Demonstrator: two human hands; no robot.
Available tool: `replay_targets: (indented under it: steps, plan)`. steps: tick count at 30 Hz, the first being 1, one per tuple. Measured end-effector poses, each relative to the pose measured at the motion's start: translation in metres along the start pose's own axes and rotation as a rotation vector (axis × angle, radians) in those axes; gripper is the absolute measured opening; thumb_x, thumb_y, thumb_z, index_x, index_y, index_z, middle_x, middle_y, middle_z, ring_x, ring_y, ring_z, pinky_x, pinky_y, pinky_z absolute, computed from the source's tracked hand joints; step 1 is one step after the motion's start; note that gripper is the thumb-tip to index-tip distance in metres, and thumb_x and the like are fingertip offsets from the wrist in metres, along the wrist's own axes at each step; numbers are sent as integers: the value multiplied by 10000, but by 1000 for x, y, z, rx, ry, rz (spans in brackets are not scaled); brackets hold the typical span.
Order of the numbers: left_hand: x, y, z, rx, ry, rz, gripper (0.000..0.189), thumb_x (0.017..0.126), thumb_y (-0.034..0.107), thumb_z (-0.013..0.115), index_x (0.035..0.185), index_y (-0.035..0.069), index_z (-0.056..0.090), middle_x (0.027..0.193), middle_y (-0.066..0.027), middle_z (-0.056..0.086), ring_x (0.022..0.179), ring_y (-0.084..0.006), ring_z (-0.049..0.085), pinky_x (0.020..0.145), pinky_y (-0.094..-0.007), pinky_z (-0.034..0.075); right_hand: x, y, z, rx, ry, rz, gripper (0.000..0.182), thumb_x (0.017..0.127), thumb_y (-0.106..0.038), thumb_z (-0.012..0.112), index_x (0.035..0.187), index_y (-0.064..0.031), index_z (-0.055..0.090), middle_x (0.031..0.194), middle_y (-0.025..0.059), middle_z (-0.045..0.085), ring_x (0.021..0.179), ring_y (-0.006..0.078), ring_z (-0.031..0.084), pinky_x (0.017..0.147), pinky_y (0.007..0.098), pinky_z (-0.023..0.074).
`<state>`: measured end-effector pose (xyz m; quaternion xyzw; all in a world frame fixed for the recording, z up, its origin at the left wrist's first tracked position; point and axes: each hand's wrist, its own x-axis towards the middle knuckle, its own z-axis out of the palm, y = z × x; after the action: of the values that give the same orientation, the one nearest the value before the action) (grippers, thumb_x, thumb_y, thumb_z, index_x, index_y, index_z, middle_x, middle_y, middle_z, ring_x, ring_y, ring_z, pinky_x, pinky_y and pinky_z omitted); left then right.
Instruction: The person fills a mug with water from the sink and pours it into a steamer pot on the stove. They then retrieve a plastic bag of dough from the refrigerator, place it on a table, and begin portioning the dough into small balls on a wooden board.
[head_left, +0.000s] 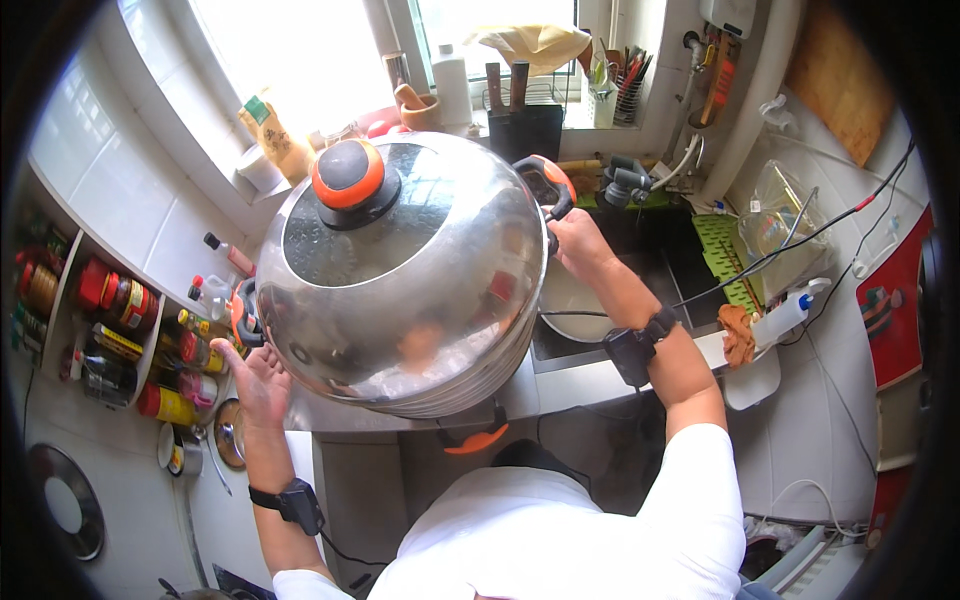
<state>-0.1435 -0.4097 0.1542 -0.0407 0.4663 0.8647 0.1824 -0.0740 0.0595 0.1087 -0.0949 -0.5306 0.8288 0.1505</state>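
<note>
A large stainless-steel steamer pot fills the middle of the view, its domed lid on top. The lid has a glass window with droplets and an orange-and-black knob. My right hand grips the black-and-orange handle on the pot's right side. At the opposite side, my left hand is palm up against the underside of the left handle, thumb stretched outward and fingers partly hidden. Another orange-and-black handle shows below the pot's near side.
Right of the pot is a dark sink holding a pale round vessel. A knife block stands behind, below the windowsill. Shelves of jars line the left wall. A black cable crosses near my right arm.
</note>
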Motion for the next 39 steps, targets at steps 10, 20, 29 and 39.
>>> replay_targets:
  steps: [10, 20, 29, 39]
  plan:
    - [-6, -12, -2, 121, -19, 131, 1041, 749, 786, 217, 1335, -73, 272, 1386, -217, 299, 1281, -297, 301, 1067, -402, 213, 0, 1, 1, 57, -70, 12, 126, 874, -51, 433, 874, 13, 542, 829, 80, 564, 699, 136, 545, 636, 241, 456]
    - [-185, -49, -73, 424, 220, 490, 518, 893, 445, 478, 1089, -30, 540, 1023, -139, 617, 962, -215, 598, 916, -343, 436, -145, -46, -12, 48, 315, -712, 413, 935, -321, 403, 1142, 29, 476, 1012, 113, 521, 848, 172, 488, 691, 259, 399]
    - [-480, -158, -200, 358, 906, 401, 210, 891, 148, 559, 1018, -18, 581, 963, -97, 625, 893, -153, 594, 844, -282, 465, -283, 26, 176, 265, -521, -396, 399, 951, -369, 384, 879, -9, 539, 667, 33, 400, 581, 110, 345, 481, 221, 295]
    - [-760, -224, -236, 129, 1434, 655, 177, 851, 56, 594, 997, -44, 585, 934, -88, 637, 898, -132, 599, 795, -239, 480, -505, 206, 419, 130, -1171, 445, 328, 926, -314, 448, 917, 3, 532, 674, 61, 510, 560, 119, 472, 473, 198, 360]
